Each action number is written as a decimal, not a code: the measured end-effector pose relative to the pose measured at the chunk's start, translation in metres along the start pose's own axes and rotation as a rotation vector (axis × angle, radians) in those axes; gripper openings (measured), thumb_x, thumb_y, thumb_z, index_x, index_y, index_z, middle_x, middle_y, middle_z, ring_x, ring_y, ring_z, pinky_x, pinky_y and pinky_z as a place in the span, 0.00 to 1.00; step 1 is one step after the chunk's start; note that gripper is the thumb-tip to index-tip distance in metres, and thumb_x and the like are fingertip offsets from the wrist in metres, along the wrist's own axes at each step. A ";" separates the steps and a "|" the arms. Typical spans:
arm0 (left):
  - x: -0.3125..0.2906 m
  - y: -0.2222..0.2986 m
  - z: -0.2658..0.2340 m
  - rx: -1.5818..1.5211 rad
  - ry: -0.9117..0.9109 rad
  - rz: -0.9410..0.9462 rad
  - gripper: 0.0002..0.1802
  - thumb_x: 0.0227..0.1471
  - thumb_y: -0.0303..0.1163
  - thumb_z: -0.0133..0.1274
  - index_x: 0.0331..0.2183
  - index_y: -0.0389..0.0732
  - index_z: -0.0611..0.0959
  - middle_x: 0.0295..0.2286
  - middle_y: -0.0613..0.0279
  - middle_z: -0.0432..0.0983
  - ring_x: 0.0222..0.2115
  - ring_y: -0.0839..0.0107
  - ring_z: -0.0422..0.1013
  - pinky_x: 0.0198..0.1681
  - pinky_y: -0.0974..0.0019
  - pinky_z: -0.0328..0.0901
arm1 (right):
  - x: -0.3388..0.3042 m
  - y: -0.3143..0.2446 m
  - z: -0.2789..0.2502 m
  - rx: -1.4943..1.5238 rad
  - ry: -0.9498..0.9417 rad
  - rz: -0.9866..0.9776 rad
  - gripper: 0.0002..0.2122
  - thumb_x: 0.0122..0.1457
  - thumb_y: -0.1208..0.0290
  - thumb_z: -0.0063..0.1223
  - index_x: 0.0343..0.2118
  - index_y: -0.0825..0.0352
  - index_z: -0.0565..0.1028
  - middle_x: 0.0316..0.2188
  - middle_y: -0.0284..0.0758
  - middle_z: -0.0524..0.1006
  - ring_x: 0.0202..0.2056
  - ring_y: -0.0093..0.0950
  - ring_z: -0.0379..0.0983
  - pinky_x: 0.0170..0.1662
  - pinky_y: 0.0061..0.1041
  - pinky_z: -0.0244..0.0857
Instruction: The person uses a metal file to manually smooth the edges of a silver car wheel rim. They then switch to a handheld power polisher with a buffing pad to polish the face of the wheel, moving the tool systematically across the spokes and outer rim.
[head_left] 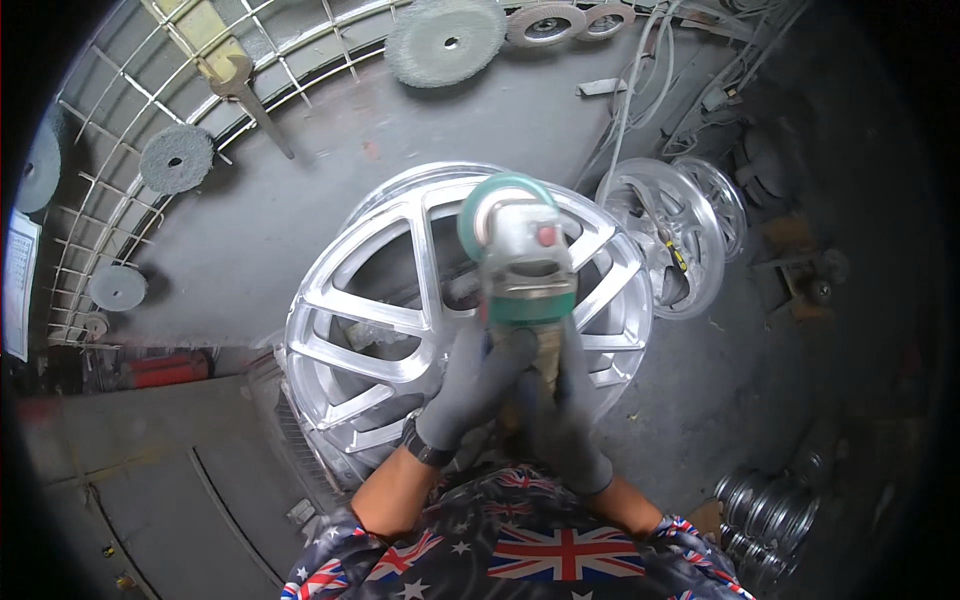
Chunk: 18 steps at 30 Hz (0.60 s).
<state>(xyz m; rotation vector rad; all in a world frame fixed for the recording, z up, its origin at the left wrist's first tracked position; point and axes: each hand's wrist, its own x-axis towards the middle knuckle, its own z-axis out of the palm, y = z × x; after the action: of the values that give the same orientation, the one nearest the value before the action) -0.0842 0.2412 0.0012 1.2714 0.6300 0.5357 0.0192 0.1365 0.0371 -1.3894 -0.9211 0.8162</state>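
Observation:
An angle grinder [527, 265] with a green disc [478, 222] is held out in front of me, blurred by motion. Wrapped round its body from the left is my left hand [470, 385], in a grey glove with a dark band at the wrist. From the right, my right hand [570, 425], gloved in grey too, closes round its rear part; those fingers are smeared. Beneath the grinder lies a silver multi-spoke alloy wheel rim [390, 315], face up. The disc overlaps the rim's far edge in view; I cannot tell whether it touches the metal.
Abrasive discs [445, 42] hang on a wire grid [120, 75] along the far wall, with an adjustable wrench [240, 90] nearby. More wheel rims [665, 235] lean at the right, one with a yellow-handled tool. White cables [640, 90] dangle there. Stacked rims [770, 510] stand lower right.

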 end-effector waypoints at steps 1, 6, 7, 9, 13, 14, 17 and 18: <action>0.005 -0.001 0.004 -0.023 -0.042 0.006 0.24 0.61 0.36 0.53 0.55 0.33 0.77 0.46 0.59 0.79 0.45 0.74 0.73 0.48 0.64 0.70 | -0.002 0.004 -0.003 0.032 0.057 -0.006 0.34 0.63 0.75 0.51 0.71 0.76 0.54 0.56 0.45 0.75 0.53 0.31 0.75 0.54 0.31 0.71; 0.007 0.019 0.014 -0.012 0.001 0.018 0.26 0.61 0.34 0.54 0.58 0.33 0.75 0.47 0.59 0.78 0.46 0.75 0.72 0.50 0.65 0.69 | -0.005 0.017 -0.004 0.026 0.114 -0.006 0.34 0.64 0.75 0.50 0.71 0.75 0.54 0.57 0.46 0.74 0.54 0.32 0.75 0.55 0.31 0.70; 0.003 0.021 0.011 -0.078 0.020 0.048 0.26 0.61 0.34 0.54 0.58 0.33 0.74 0.47 0.59 0.78 0.46 0.75 0.72 0.50 0.65 0.69 | -0.004 0.016 -0.004 -0.017 0.069 -0.050 0.33 0.64 0.75 0.50 0.71 0.75 0.53 0.57 0.46 0.74 0.54 0.32 0.75 0.56 0.31 0.70; -0.006 0.025 0.010 -0.210 0.059 0.109 0.27 0.62 0.34 0.54 0.59 0.33 0.74 0.47 0.59 0.78 0.46 0.75 0.72 0.50 0.65 0.69 | 0.000 0.013 -0.002 -0.104 -0.019 -0.138 0.33 0.64 0.76 0.49 0.71 0.75 0.53 0.58 0.46 0.73 0.55 0.32 0.74 0.57 0.31 0.69; 0.003 0.017 0.015 -0.139 0.050 0.050 0.26 0.62 0.34 0.54 0.58 0.33 0.74 0.46 0.60 0.78 0.45 0.74 0.72 0.49 0.64 0.69 | -0.002 0.012 -0.004 0.029 0.045 -0.031 0.33 0.64 0.75 0.50 0.71 0.75 0.53 0.57 0.47 0.74 0.54 0.33 0.75 0.57 0.32 0.69; 0.007 0.021 0.020 -0.151 0.017 0.071 0.26 0.62 0.34 0.53 0.58 0.33 0.74 0.46 0.60 0.78 0.45 0.74 0.72 0.49 0.65 0.70 | -0.001 0.020 -0.006 0.056 0.078 -0.044 0.34 0.64 0.75 0.51 0.71 0.75 0.53 0.56 0.48 0.75 0.54 0.33 0.75 0.57 0.33 0.69; 0.008 0.019 0.013 -0.057 -0.024 0.035 0.27 0.62 0.35 0.54 0.59 0.33 0.73 0.48 0.58 0.77 0.46 0.73 0.72 0.50 0.64 0.70 | -0.001 0.023 -0.004 0.091 0.100 -0.023 0.35 0.63 0.74 0.54 0.71 0.75 0.53 0.55 0.51 0.75 0.54 0.36 0.76 0.57 0.34 0.70; 0.008 0.017 0.007 -0.004 -0.030 0.007 0.28 0.62 0.36 0.54 0.59 0.33 0.72 0.49 0.58 0.77 0.47 0.72 0.73 0.50 0.64 0.69 | -0.001 0.021 -0.002 0.094 0.096 -0.007 0.35 0.63 0.74 0.55 0.71 0.76 0.54 0.55 0.52 0.75 0.55 0.37 0.76 0.57 0.35 0.70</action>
<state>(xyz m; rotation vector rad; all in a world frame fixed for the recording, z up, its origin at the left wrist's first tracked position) -0.0743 0.2456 0.0177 1.2760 0.5997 0.5223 0.0220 0.1352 0.0157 -1.3318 -0.8030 0.7712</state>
